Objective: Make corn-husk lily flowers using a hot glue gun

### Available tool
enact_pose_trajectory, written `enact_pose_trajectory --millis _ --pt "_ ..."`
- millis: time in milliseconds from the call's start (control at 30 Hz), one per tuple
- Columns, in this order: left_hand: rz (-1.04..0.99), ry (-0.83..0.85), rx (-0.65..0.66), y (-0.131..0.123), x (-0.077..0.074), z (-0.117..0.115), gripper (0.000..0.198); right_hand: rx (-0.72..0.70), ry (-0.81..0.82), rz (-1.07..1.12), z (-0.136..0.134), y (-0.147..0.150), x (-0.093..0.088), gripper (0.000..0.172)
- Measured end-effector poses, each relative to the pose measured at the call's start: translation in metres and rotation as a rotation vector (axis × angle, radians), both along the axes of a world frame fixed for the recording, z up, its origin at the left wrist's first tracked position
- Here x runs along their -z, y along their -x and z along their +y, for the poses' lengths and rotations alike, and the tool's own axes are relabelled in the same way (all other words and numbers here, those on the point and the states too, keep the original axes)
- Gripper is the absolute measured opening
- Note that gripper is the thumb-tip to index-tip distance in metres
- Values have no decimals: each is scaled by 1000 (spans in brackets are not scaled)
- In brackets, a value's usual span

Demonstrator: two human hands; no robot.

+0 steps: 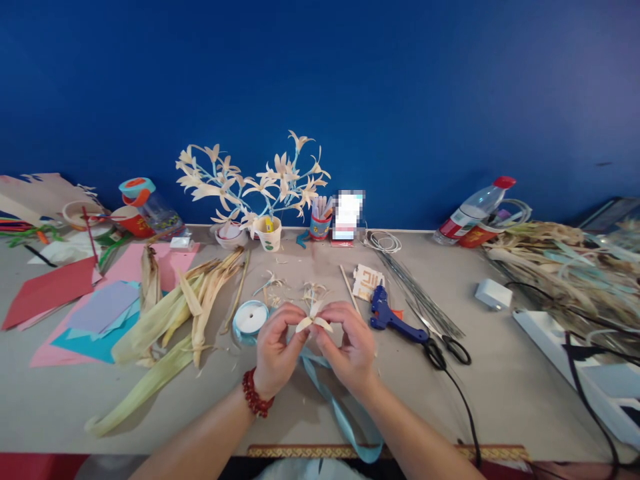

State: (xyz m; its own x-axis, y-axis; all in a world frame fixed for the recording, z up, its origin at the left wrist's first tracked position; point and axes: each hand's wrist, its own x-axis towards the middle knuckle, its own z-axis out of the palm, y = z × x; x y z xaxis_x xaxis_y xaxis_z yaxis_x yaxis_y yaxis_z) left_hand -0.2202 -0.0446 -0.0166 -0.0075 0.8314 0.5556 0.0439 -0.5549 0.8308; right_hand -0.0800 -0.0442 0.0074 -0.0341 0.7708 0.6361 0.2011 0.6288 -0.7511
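Between my two hands is a small cream flower (315, 322) with pointed petals, apparently made of corn husk. My left hand (278, 343), with a red bead bracelet at the wrist, pinches its left side. My right hand (349, 343) pinches the right side in the same way. Just left of my left hand lies a spool of light blue ribbon (251, 317). A loose length of blue ribbon (335, 407) trails beneath my hands to the table's front edge. Beyond my fingers lie small husk flowers (273, 283) with thin stems.
Corn husks (175, 320) and coloured paper (100, 310) cover the left. At the back, husk flowers (283, 173) stand in a paper cup (269, 233). To the right lie a blue glue gun (393, 317), scissors (440, 350), wires (420, 290) and a power strip (555, 357).
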Motion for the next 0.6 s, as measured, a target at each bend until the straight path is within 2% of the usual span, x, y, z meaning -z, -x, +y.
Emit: enact_pose_trajectory --millis 267,433,600 --pt "-30 47 -31 0 -4 0 7 -31 37 13 -2 0 -1 14" --pt "-156 220 -66 -1 5 2 4 -42 97 29 -1 -2 1 15" --pt "-352 376 -62 -2 12 4 14 73 121 93 4 -10 5 14"
